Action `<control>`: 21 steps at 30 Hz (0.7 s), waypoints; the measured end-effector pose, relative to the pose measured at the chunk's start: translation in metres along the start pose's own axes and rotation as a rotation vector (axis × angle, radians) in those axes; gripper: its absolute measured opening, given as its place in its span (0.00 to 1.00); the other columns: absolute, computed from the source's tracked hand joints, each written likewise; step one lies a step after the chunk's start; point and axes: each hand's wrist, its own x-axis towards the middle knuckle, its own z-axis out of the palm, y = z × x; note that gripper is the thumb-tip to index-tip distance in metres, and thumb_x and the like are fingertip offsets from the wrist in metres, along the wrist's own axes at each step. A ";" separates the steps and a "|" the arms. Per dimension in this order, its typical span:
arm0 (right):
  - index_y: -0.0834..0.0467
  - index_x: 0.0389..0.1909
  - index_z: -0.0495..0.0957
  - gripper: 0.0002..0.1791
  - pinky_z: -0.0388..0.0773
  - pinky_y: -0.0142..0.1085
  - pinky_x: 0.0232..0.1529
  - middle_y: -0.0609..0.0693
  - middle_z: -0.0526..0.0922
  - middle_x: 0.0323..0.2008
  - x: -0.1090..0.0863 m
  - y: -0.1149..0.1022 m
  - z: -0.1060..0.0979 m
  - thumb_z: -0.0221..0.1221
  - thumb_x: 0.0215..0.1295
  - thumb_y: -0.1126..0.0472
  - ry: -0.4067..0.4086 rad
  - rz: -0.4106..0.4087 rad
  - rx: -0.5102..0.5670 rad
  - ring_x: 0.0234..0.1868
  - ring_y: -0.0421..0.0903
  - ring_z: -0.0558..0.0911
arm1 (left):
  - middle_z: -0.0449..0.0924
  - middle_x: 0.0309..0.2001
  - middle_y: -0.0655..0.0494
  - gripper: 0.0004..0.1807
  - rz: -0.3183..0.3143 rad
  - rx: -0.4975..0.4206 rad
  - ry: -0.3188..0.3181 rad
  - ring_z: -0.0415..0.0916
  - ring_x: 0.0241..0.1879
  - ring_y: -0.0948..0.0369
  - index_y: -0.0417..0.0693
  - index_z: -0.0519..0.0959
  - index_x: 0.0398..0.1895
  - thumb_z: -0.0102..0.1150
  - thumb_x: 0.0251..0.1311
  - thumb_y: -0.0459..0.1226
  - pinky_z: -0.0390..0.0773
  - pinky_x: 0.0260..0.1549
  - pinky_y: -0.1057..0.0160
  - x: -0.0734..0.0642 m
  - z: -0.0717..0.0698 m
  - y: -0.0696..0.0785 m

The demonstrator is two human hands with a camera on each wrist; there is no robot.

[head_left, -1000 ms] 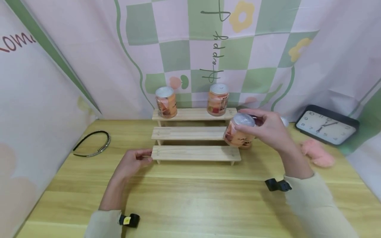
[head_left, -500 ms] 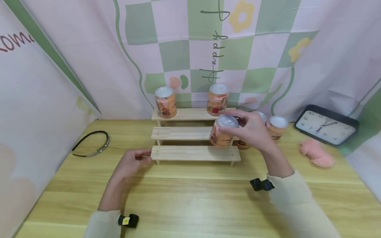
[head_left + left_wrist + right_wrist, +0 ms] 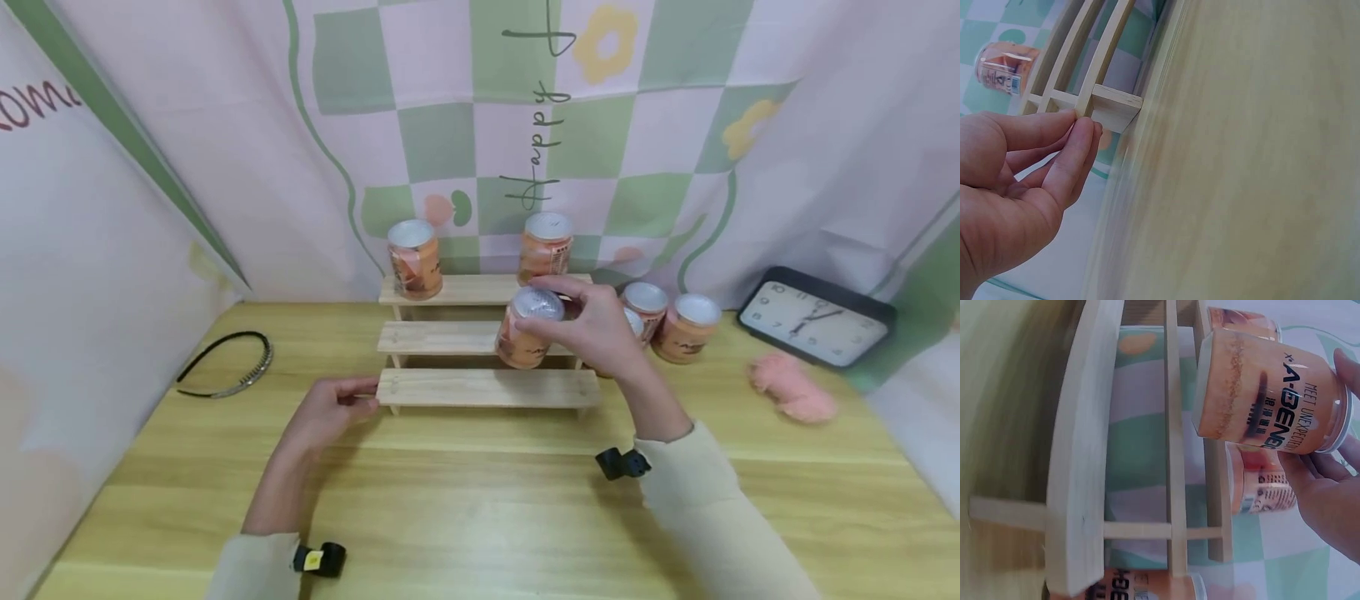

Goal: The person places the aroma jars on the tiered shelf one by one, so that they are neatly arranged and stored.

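Observation:
A three-tier wooden display rack (image 3: 487,388) stands on the table. My left hand (image 3: 330,410) pinches the left end of its lowest tier, thumb and fingertips meeting at the board's edge in the left wrist view. My right hand (image 3: 603,329) grips an orange-labelled can (image 3: 522,340) near its silver top, thumb on one side and fingers on the other. This can (image 3: 1260,394) is upright in the head view and overlaps the middle tier, right of its centre. On the top tier, one matching can (image 3: 416,268) sits at the left and another can (image 3: 546,248) towards the right.
Several more cans (image 3: 686,331) stand right of the rack, partly behind my right hand. A black-framed clock (image 3: 817,317) and a pink fluffy item (image 3: 792,387) are farther right. A black headband (image 3: 258,362) lies on the left. A checked curtain (image 3: 510,142) hangs behind.
My right hand has carried the can leftwards from the rack's right end to over the middle tier, uncovering the cans on the right. My left hand stays at the rack's end.

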 end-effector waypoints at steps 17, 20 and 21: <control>0.59 0.60 0.81 0.30 0.83 0.38 0.36 0.56 0.83 0.50 0.021 -0.014 0.040 0.76 0.55 0.59 -0.032 -0.033 0.073 0.42 0.51 0.84 | 0.83 0.54 0.42 0.21 0.021 0.012 -0.011 0.78 0.49 0.52 0.34 0.78 0.63 0.61 0.68 0.30 0.78 0.44 0.59 0.001 -0.001 -0.003; 0.61 0.61 0.81 0.31 0.83 0.39 0.38 0.56 0.82 0.52 0.025 -0.015 0.048 0.76 0.55 0.59 -0.031 -0.045 0.093 0.44 0.51 0.84 | 0.83 0.54 0.42 0.21 0.016 0.016 -0.010 0.78 0.49 0.52 0.35 0.78 0.63 0.62 0.68 0.30 0.78 0.44 0.59 0.000 -0.001 -0.002; 0.61 0.60 0.81 0.31 0.83 0.40 0.39 0.56 0.82 0.52 0.026 -0.015 0.050 0.76 0.55 0.59 -0.027 -0.049 0.092 0.44 0.51 0.84 | 0.83 0.54 0.42 0.21 0.014 0.016 -0.010 0.78 0.49 0.52 0.35 0.78 0.63 0.62 0.68 0.31 0.78 0.43 0.59 0.000 -0.001 -0.002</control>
